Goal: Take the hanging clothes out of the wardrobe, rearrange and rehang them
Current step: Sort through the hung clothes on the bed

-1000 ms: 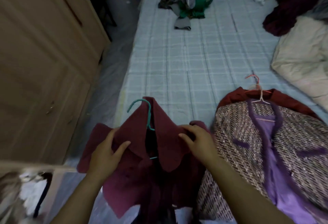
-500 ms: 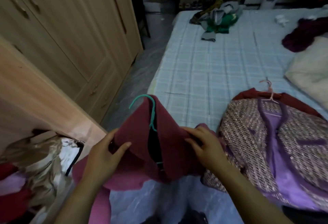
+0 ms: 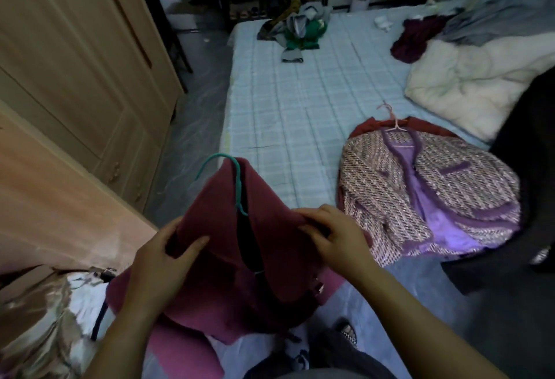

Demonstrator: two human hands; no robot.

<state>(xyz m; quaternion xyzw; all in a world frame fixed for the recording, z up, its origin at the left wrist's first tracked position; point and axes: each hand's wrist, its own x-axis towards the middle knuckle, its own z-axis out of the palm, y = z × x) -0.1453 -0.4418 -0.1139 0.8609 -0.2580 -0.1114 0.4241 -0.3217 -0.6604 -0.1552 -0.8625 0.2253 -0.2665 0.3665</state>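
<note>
A maroon coat (image 3: 270, 246) on a teal hanger (image 3: 232, 168) is held up in front of me, off the bed. My left hand (image 3: 159, 261) grips its left shoulder, thumb over the cloth. My right hand (image 3: 336, 237) pinches the right shoulder and collar. On the bed (image 3: 285, 108) to the right lies a pink and purple tweed jacket (image 3: 420, 195) on a pink hanger (image 3: 393, 117), over a dark red garment. The wooden wardrobe (image 3: 75, 78) stands on the left, its open door edge close to my left arm, with hanging clothes (image 3: 39, 318) at the lower left.
A heap of green and grey clothes (image 3: 300, 33) lies at the bed's far end. A cream duvet (image 3: 480, 78) and dark maroon clothes (image 3: 417, 39) fill the right side. A narrow strip of grey floor (image 3: 192, 126) runs between wardrobe and bed.
The coat has been lifted off the bed and carried left toward the wardrobe. Both hands keep their hold. My view has swung left and up, bringing the wardrobe's clothes into sight.
</note>
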